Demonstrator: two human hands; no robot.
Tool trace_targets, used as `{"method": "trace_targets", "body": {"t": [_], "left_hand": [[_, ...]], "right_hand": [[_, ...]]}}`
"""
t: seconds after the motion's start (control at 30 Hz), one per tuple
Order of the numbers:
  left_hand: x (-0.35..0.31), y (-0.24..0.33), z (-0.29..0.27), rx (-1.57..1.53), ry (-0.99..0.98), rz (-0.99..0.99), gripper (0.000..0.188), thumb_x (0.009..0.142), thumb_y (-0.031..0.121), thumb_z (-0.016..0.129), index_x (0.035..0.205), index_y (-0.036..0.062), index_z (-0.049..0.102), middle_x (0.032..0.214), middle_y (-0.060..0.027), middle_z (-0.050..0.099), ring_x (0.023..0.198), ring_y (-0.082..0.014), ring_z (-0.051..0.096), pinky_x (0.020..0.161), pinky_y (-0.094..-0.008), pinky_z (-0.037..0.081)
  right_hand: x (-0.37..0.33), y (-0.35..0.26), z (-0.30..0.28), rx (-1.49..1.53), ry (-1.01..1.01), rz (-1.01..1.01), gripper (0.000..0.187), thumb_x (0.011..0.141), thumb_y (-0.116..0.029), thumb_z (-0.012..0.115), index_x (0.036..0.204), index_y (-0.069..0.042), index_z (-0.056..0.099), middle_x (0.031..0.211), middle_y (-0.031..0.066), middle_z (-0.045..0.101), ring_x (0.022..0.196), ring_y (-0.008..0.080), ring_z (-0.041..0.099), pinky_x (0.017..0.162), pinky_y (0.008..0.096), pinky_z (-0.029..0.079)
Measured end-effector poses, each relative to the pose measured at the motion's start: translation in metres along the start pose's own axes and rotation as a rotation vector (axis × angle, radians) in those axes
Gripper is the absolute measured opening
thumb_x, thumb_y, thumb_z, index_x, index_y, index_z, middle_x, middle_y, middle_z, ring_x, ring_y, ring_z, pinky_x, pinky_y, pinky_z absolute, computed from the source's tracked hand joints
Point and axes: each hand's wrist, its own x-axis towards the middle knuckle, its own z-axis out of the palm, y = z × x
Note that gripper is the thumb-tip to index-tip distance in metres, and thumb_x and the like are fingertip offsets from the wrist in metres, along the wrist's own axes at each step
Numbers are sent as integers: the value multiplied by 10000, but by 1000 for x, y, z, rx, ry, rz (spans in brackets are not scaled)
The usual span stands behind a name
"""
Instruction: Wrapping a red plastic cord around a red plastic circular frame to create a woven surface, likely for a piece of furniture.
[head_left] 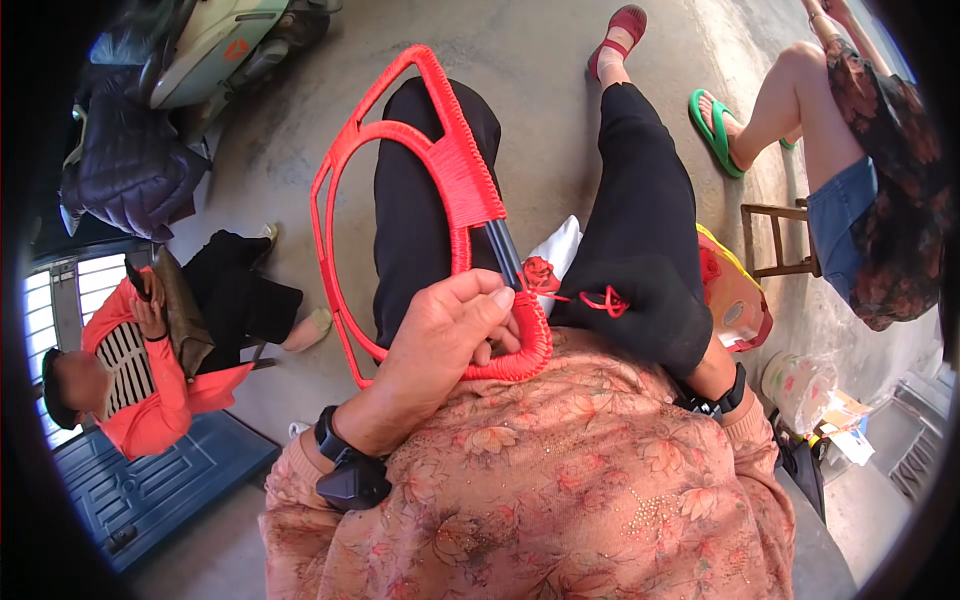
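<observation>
A curved frame (468,185) wrapped in red cord rises from my lap and leans over my left thigh. Between its wrapped parts, a dark tube section (504,250) is bare. My left hand (455,318) is closed around the wrapped lower bend, thumb and forefinger by the end of the winding. A black glove appears to cover my right hand (640,305), which rests over my right thigh; its fingers are hard to make out against the black trousers. Red cord (608,303) runs from the winding to this hand and loops there. A red bundle (540,275) lies beside the tube.
Something white (560,245) lies between my thighs. A red-and-yellow bag (735,295) stands by my right leg. At right a person sits near a wooden stool (785,240); another person (150,350) sits at left. A scooter (215,55) stands far left.
</observation>
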Motion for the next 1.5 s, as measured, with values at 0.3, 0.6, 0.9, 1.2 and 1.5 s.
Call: {"method": "trace_targets", "body": {"t": [0.3,0.6,0.9,1.2,1.5], "left_hand": [[4,-8,3,-164,-82,-23,181,990,166,476,1039,23,576,913,-30,640,787,-64,604,715,-193,482],[12,-11,6,-273,-63,-73,163,979,150,501,1035,19,579,937,-63,656,820,-103,641,749,-232,526],[23,-20,4,-256,-91,-35,141,964,155,539,992,27,589,910,-42,657,768,-74,624,722,-219,526],[12,-36,11,-44,-41,245,276,906,8,580,1156,-29,468,985,-104,652,887,-110,630,811,-242,511],[1,-35,10,30,-1,243,328,852,-53,623,1112,-2,431,942,-114,661,853,-102,635,760,-232,520]], "right_hand": [[5,-39,-8,512,170,417,238,878,-38,594,1113,-3,612,965,46,653,848,89,599,755,237,484],[-1,-13,4,430,302,214,197,853,-44,619,1046,-7,621,918,33,646,829,98,602,742,241,483],[-10,4,4,288,522,447,277,759,-64,695,1014,-31,593,861,-2,589,773,70,559,656,219,459],[-5,-36,16,219,249,98,317,787,-57,710,1079,-10,597,953,35,638,868,89,591,762,247,487],[11,-24,20,242,76,254,354,752,-91,752,1055,-33,577,895,1,590,836,68,549,739,239,467]]}}
